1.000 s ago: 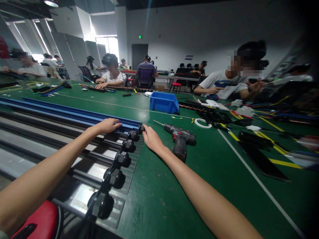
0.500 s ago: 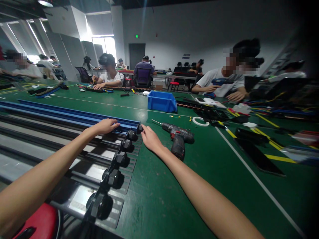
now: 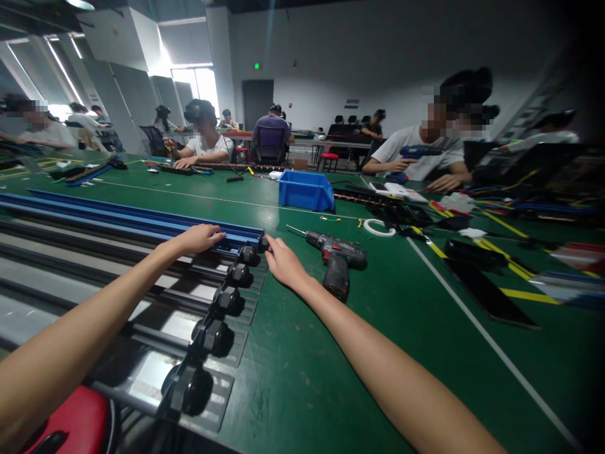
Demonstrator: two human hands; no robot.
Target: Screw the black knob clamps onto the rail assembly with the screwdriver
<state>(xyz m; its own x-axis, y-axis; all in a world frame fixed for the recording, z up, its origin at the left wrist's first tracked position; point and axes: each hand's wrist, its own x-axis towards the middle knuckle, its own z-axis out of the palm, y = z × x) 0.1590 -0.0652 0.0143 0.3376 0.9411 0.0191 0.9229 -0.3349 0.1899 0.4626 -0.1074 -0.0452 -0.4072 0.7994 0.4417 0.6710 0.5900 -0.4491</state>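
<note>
Several long rails lie side by side on the left of the table. My left hand (image 3: 201, 239) is closed over the blue rail (image 3: 239, 240) near its right end, the fingertips partly hidden. At that end, my right hand (image 3: 284, 262) has its thumb and fingers pinched on a small dark end fitting (image 3: 264, 242), mostly covered by the fingers. Black cable glands (image 3: 216, 337) with hexagonal nuts stick out from the ends of the nearer rails, above slotted metal tabs (image 3: 220, 397). Right of my right hand, a cordless drill (image 3: 339, 258) lies on its side, its bit toward the left.
A blue bin (image 3: 306, 191) stands behind the drill on the green table (image 3: 302, 372). Farther right lie a white ring (image 3: 379, 228), a black flat panel (image 3: 494, 293) and cables. Across the table, a co-worker (image 3: 425, 154) holds a blue drill. A red stool (image 3: 70, 422) is at lower left.
The view has shifted slightly. Both hands stay in the same places at the blue rail's end, with the right fingers marginally closer around the fitting.
</note>
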